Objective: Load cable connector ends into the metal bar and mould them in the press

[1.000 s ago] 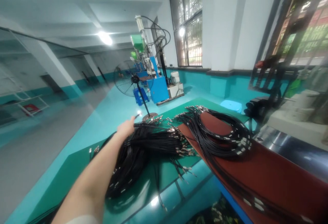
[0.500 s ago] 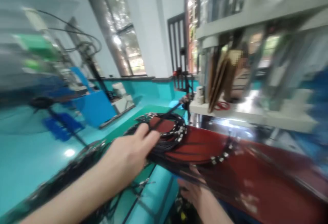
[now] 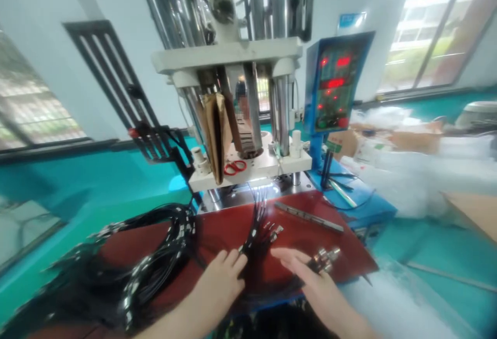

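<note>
My left hand [image 3: 219, 284] rests on the dark red mat [image 3: 303, 233] and pinches a small bunch of black cables [image 3: 256, 220] whose metal ends fan out toward the press. My right hand [image 3: 310, 277] lies beside it, fingers stretched toward the same bunch, with several small metal connectors [image 3: 325, 257] held against its fingers. A large coil of black cables with white tags [image 3: 155, 256] lies on the mat just left of my left hand.
A vertical press machine [image 3: 240, 96] stands behind the mat, with red scissors [image 3: 235, 166] on its white plate. A blue control box with red displays [image 3: 334, 83] is at its right. A metal bar [image 3: 308, 216] lies on the mat. White bags are piled at right.
My view has swung right from the green table and fan to the press. My left hand has come from the cable pile to the red mat, and my right hand has come up beside it.
</note>
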Available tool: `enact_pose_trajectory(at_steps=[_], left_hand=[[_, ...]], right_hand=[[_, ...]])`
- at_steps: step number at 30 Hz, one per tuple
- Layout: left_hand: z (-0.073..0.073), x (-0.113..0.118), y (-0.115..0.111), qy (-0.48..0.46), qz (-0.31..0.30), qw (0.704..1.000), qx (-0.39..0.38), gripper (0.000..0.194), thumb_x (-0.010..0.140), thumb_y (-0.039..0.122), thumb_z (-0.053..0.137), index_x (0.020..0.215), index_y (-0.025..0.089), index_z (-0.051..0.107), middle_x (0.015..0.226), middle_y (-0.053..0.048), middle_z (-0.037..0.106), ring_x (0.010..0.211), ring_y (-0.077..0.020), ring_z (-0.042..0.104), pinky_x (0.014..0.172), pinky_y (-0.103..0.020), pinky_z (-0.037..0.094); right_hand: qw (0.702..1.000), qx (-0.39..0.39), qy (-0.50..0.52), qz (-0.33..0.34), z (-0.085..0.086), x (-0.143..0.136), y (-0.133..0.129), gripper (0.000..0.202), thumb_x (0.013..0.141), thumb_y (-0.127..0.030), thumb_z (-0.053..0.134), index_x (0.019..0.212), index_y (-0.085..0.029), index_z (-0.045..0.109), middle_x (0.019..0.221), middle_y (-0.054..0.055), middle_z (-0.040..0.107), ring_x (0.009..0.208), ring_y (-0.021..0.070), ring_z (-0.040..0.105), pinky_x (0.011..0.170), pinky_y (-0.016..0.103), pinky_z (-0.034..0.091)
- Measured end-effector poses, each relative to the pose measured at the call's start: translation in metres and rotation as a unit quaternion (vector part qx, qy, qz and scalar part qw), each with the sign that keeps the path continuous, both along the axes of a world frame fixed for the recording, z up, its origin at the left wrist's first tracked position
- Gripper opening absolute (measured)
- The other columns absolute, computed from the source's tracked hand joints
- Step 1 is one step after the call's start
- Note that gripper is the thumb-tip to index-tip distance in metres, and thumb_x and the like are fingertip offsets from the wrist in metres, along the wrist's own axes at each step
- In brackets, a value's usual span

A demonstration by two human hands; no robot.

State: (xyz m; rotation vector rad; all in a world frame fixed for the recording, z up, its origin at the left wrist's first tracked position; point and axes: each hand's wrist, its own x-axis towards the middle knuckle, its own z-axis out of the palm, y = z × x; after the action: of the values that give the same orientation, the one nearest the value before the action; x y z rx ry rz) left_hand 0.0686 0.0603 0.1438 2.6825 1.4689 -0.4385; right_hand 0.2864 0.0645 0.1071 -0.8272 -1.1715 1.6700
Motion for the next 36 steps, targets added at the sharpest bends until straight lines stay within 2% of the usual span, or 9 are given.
enact_pose_trajectory(at_steps=[3,7,9,12,18,25,30,33,36], left_hand=[[-0.003,0.037,0.004,-0.246,-0.030,0.963,-0.108,0.046,0.063,0.027,0.067,0.107,0.022,0.056,0.118,-0.012,0.049,0.109,-0.0304,0.043,0.092,-0.047,0.035],[-0.006,0.078,0.021,-0.475,0.088,0.798,-0.360,0.027,0.077,0.034,0.048,0.097,0.018,0.054,0.065,0.001,0.055,0.051,-0.0100,0.050,0.047,-0.022,0.042],[-0.013,0.087,0.031,-0.489,0.162,0.756,-0.403,0.022,0.075,0.035,0.048,0.086,0.017,0.052,0.049,0.006,0.045,0.036,-0.0061,0.037,0.034,-0.016,0.030],[-0.022,0.092,0.043,-0.478,0.201,0.748,-0.414,0.013,0.069,0.029,0.052,0.074,0.017,0.049,0.044,0.007,0.045,0.032,-0.0054,0.036,0.031,-0.015,0.028],[-0.029,0.108,0.061,-0.504,0.221,0.710,-0.438,0.017,0.061,0.027,0.059,0.067,0.016,0.048,0.043,0.004,0.051,0.033,-0.0077,0.045,0.033,-0.017,0.033],[-0.035,0.117,0.081,-0.565,0.183,0.586,-0.551,0.032,0.060,0.038,0.066,0.076,0.012,0.058,0.053,0.000,0.056,0.038,-0.0086,0.049,0.034,-0.017,0.034],[-0.039,0.119,0.079,-0.566,0.179,0.583,-0.555,0.034,0.066,0.043,0.060,0.074,0.010,0.060,0.050,0.000,0.052,0.035,-0.0061,0.042,0.031,-0.017,0.027],[-0.044,0.120,0.080,-0.586,0.220,0.610,-0.487,0.027,0.063,0.037,0.063,0.072,0.012,0.057,0.046,0.004,0.048,0.031,-0.0037,0.034,0.030,-0.016,0.019],[-0.050,0.119,0.083,-0.611,0.253,0.625,-0.416,0.024,0.062,0.036,0.062,0.066,0.014,0.052,0.045,0.005,0.048,0.030,-0.0025,0.031,0.031,-0.017,0.015]], right_hand=[[0.991,0.100,-0.082,0.038,0.002,0.003,0.003,0.028,0.086,-0.039,0.048,0.108,-0.028,0.061,0.124,0.002,0.053,0.121,0.0214,0.038,0.107,0.039,0.020],[0.996,0.040,-0.028,0.068,-0.004,0.009,0.010,0.041,0.083,-0.043,0.049,0.122,-0.030,0.049,0.128,0.005,0.048,0.112,0.0265,0.047,0.096,0.046,0.036],[0.998,-0.006,0.061,0.018,-0.006,0.019,0.020,0.047,0.083,-0.043,0.047,0.128,-0.030,0.041,0.130,0.007,0.047,0.113,0.0264,0.048,0.095,0.047,0.037],[0.986,0.050,0.142,-0.077,-0.001,0.040,0.041,0.041,0.086,-0.040,0.043,0.126,-0.029,0.043,0.130,0.005,0.047,0.121,0.0222,0.040,0.103,0.044,0.026],[0.985,0.115,-0.114,-0.059,0.016,0.047,0.061,0.034,0.088,-0.040,0.043,0.109,-0.022,0.060,0.120,0.007,0.056,0.116,0.0225,0.044,0.105,0.043,0.024],[0.987,0.105,-0.116,-0.042,0.005,0.038,0.060,0.035,0.087,-0.042,0.042,0.114,-0.025,0.056,0.125,0.005,0.051,0.119,0.0232,0.041,0.105,0.043,0.025],[0.982,0.138,-0.126,0.003,0.010,0.037,0.065,0.035,0.088,-0.040,0.039,0.115,-0.025,0.055,0.125,0.005,0.052,0.119,0.0229,0.041,0.103,0.042,0.027],[0.963,0.162,-0.208,-0.053,0.010,0.048,0.076,0.037,0.090,-0.037,0.033,0.112,-0.021,0.057,0.120,0.006,0.056,0.113,0.0213,0.047,0.101,0.040,0.033],[0.852,0.246,-0.444,-0.126,0.001,0.073,0.088,0.037,0.084,-0.027,0.039,0.115,-0.014,0.054,0.121,0.012,0.054,0.112,0.0247,0.047,0.099,0.042,0.034]])
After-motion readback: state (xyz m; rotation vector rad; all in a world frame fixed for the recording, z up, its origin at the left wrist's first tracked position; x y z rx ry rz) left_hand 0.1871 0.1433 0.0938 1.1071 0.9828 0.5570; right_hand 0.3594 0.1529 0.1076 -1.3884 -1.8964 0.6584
